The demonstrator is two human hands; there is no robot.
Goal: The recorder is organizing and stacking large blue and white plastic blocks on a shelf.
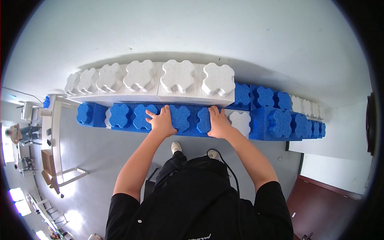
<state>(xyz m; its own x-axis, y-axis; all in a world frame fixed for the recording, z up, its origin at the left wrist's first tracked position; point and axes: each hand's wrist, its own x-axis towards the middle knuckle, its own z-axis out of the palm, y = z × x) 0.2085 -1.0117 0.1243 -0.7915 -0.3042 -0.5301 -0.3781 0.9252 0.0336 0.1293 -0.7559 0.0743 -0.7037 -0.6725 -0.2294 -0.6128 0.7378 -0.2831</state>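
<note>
A long blue foam building block (183,118) with cross-shaped studs lies in the front row of a low wall of blocks before me. My left hand (162,122) grips it between two studs, fingers spread over the top and thumb at the near edge. Around the stud near its right end, my right hand (220,123) has its fingers on top and thumb on the near side. A white foam block (240,121) sits just right of that hand. Behind, a taller row of white foam blocks (177,76) stands along the wall; the blue block's rear side is hidden.
More blue foam blocks (279,123) continue to the right, some standing higher. A pale wall (192,33) rises behind. Left are a long table (57,126), an open cardboard box (48,162) and a seated person (21,133). A dark red door (321,207) is at lower right.
</note>
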